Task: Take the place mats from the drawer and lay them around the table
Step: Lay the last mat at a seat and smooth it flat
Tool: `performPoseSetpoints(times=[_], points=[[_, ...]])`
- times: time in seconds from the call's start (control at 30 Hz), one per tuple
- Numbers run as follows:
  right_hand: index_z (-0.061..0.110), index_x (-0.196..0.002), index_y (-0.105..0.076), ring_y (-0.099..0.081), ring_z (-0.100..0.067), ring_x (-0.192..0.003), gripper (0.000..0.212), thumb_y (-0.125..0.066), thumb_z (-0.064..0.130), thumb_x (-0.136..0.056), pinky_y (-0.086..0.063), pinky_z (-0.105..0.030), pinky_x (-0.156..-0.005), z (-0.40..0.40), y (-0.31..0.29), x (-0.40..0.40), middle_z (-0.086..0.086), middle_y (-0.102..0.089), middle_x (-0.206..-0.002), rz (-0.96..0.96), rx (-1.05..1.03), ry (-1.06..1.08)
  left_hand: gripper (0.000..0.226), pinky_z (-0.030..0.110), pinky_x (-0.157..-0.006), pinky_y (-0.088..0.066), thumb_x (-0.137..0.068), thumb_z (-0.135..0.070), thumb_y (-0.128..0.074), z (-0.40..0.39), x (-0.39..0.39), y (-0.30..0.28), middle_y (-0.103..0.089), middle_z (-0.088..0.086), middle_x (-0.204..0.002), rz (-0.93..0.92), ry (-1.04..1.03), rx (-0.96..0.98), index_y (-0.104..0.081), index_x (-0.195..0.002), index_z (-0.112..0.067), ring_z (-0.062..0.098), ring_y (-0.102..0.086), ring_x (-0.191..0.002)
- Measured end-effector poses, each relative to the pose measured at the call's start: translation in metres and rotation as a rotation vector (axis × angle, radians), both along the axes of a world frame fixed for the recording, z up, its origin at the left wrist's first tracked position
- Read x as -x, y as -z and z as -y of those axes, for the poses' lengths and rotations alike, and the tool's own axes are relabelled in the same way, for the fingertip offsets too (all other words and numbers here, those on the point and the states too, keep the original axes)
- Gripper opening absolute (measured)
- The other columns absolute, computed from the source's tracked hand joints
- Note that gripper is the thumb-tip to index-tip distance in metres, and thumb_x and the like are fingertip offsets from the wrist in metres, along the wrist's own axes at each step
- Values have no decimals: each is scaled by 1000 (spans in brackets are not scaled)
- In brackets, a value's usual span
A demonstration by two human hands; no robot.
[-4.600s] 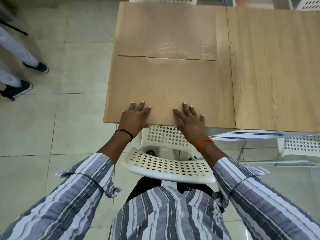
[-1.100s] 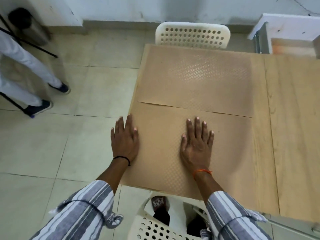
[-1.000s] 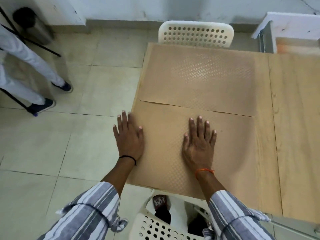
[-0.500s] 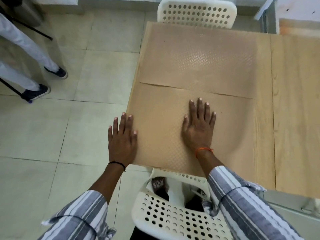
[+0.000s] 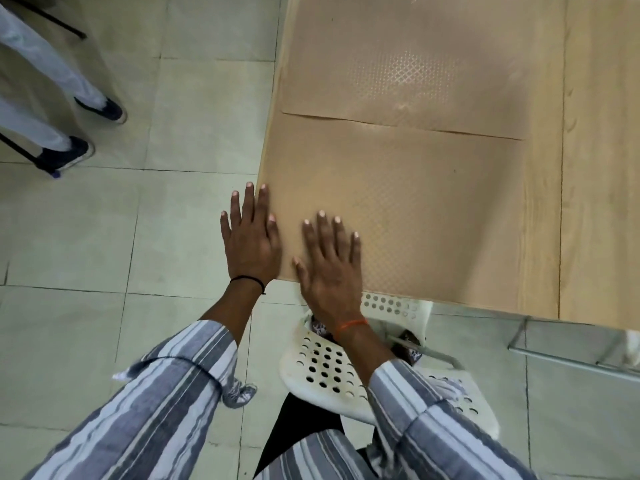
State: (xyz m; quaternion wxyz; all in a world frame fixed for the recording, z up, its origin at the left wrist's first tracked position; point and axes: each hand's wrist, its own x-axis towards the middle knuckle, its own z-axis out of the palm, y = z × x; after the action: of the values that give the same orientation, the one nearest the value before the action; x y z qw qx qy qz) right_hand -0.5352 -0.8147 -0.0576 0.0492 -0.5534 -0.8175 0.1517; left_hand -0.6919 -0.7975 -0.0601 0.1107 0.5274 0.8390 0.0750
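Note:
Two tan, dimple-textured place mats lie flat on the wooden table [image 5: 602, 174]. The near mat [image 5: 415, 216] reaches the table's front and left edges, and the far mat [image 5: 408, 60] overlaps its back edge. My left hand [image 5: 251, 237] lies flat with fingers straight at the near mat's front left corner, partly past the table's left edge. My right hand [image 5: 330, 263] rests flat on the same mat just to the right, its wrist over the front edge. Neither hand holds anything.
A white perforated plastic chair [image 5: 332, 372] stands tucked under the table's front edge, right below my arms. Another person's legs and dark shoes [image 5: 79, 147] stand on the tiled floor at the far left. A metal frame bar [image 5: 571, 355] shows at lower right.
My right hand has slid left and toward me across the near mat, ending close beside my left hand. The view has tilted down and shifted right.

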Motion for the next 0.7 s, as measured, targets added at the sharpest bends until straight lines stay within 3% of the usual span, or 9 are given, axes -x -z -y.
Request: performPoseSetpoints(times=[0.33,0.43,0.6,0.7], points=[[19,-158,-6,2,-26,-153,72,-27,54,-99,-9,-54,-121,-22,-1,-159,-6,3,-166,205,-25,256,56,45,-120,-13,-100,-27,-28,2,0,-1,-13,-2,-163,-18,54,-64,-18,-155,-23,23,-11,-150],[19,-158,-5,2,-25,-153,71,-24,54,-99,-9,-55,-121,-22,-2,-187,-4,2,-166,194,-10,344,59,43,-121,-13,-97,-14,-34,0,-2,-5,-16,1,-162,-62,124,-139,-21,-154,-17,23,-13,-150],[16,-158,-1,4,-26,-153,75,-20,57,-98,-7,-57,-121,-17,-6,-171,-6,3,-166,105,22,455,64,39,-106,-42,-86,12,-39,-6,-6,-7,-43,5,-151,-26,449,-273,-49,-142,-17,29,-38,-140],[12,-158,-1,5,-28,-153,75,-23,54,-100,-3,-54,-122,-6,-13,-130,-10,5,-166,76,-11,263,63,38,-93,-52,-82,9,-35,-6,-7,-11,-54,4,-142,25,464,-244,-58,-134,-16,29,-50,-131]])
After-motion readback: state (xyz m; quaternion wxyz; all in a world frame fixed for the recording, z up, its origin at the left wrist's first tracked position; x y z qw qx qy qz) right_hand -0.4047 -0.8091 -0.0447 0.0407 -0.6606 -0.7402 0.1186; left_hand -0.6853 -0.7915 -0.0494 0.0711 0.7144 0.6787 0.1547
